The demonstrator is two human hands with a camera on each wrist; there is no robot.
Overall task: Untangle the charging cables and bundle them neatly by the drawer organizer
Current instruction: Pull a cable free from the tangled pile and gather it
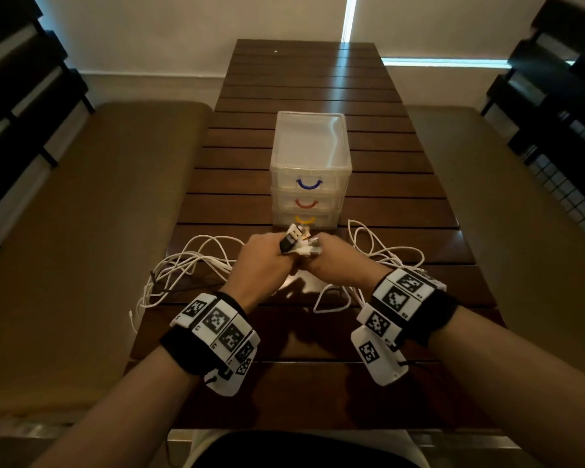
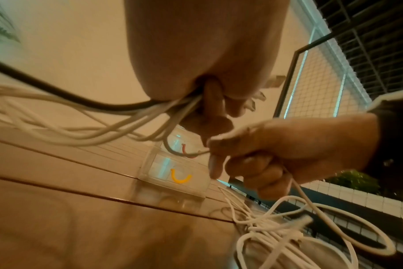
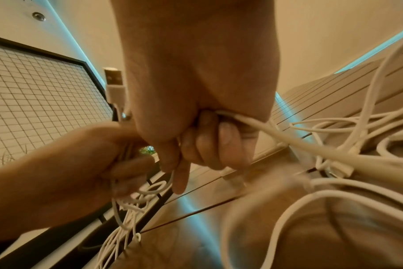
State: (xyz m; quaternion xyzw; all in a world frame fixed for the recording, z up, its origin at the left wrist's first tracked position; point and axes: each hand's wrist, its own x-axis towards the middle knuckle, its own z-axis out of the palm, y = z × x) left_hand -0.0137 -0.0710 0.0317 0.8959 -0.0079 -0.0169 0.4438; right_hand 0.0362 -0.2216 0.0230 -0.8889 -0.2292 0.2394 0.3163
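Observation:
Both hands meet in mid-table just in front of the clear drawer organizer (image 1: 309,170). My left hand (image 1: 265,260) grips a bunch of white charging cables (image 2: 117,125) plus one black cable (image 2: 58,94); their plug ends (image 1: 298,243) stick up above the fists. My right hand (image 1: 333,261) is curled round white cable strands (image 3: 249,122), with a USB plug (image 3: 114,80) standing beside its fist. Loose white loops trail off to the left (image 1: 183,265) and to the right (image 1: 385,251) on the table.
The dark slatted wooden table (image 1: 318,332) runs away from me, with the organizer's blue, red and yellow handles (image 1: 305,219) facing me. Cushioned benches (image 1: 81,231) flank both sides. A cable end hangs off the table's left edge (image 1: 132,319).

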